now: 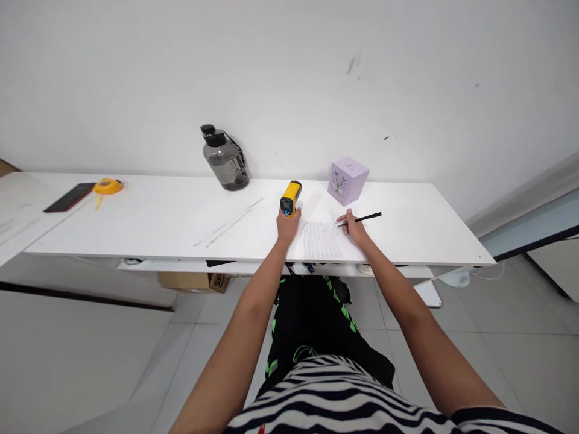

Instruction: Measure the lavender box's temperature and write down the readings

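My left hand point(288, 225) is wrapped round the grip of a yellow and black infrared thermometer point(291, 194), whose small screen and blue buttons face me. Between my hands lies a sheet of paper point(322, 241) covered in lines of handwriting. My right hand point(353, 229) pinches a black pen point(368, 217), its tip over the upper right part of the sheet. Just beyond that hand stands a lilac box point(348, 179) with a printed floral pattern.
A grey water bottle point(226, 163) stands against the wall on the white desk point(158, 223). Further left lie a yellow tape measure point(107, 186) and a dark flat object point(70, 198). A cardboard box point(192, 281) sits beneath the desk.
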A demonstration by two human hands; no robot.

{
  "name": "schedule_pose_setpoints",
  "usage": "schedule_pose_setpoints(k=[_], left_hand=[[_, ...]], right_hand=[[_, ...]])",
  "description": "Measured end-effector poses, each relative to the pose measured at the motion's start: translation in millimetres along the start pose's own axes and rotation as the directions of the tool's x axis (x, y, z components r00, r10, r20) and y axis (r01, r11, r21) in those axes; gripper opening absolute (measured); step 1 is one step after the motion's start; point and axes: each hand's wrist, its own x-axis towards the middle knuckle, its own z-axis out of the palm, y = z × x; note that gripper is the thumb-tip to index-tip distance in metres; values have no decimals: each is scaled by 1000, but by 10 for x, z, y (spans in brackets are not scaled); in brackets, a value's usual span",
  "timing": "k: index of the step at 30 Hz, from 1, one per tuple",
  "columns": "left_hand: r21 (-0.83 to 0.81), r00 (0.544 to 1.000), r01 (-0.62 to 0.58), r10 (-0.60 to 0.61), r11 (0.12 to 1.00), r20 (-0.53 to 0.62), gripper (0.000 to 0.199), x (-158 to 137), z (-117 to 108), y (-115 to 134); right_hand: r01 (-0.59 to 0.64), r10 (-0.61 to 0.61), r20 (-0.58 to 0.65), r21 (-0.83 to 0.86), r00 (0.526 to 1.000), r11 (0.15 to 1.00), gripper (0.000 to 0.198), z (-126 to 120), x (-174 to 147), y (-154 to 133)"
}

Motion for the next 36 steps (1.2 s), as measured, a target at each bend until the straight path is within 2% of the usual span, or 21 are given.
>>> schedule_pose_setpoints(k=[3,6,9,13,15,19,22,26,29,31,34,36], left_hand=[[22,1000,5,-4,1000,-31,42,-17,5,36],[50,999,4,-2,999,-34,36,-37,6,68],[43,1000,-3,4,999,-21,30,-27,8,64],[23,1000,-12,12,1000,28,23,73,25,27],[10,996,-13,12,1000,88,21,155,34,26],[-18,975,7,-3,1000,222,19,308,75,74],[-8,966,15,-12,1000,260,18,364,170,111],[-32,959,4,5,999,284,17,386,380,106],[-52,958,-19,33,998,286,16,395,537,75],[-59,958,-26,42,998,282,17,400,615,55],[-71,961,-26,45,997,272,18,390,686,34],[-70,964,-31,49,997,263,16,370,710,27]], right_hand=[[37,-27,51,-203,998,978,75,20,1,-19],[258,-215,155,-362,964,896,63,98,-26,-68],[442,-395,199,-348,897,827,52,238,-32,-131],[597,-576,174,-357,798,719,40,398,113,-126],[634,-617,175,-353,767,688,37,429,222,-65],[628,-622,138,-333,771,704,37,427,360,95],[611,-595,168,-353,786,708,39,449,389,161],[500,-476,178,-469,861,728,44,537,420,152],[452,-426,174,-493,888,743,44,567,438,120],[424,-436,99,-494,895,759,45,544,445,104],[343,-456,-115,-506,882,791,49,459,471,113],[265,-476,-326,-521,817,811,52,396,507,143]])
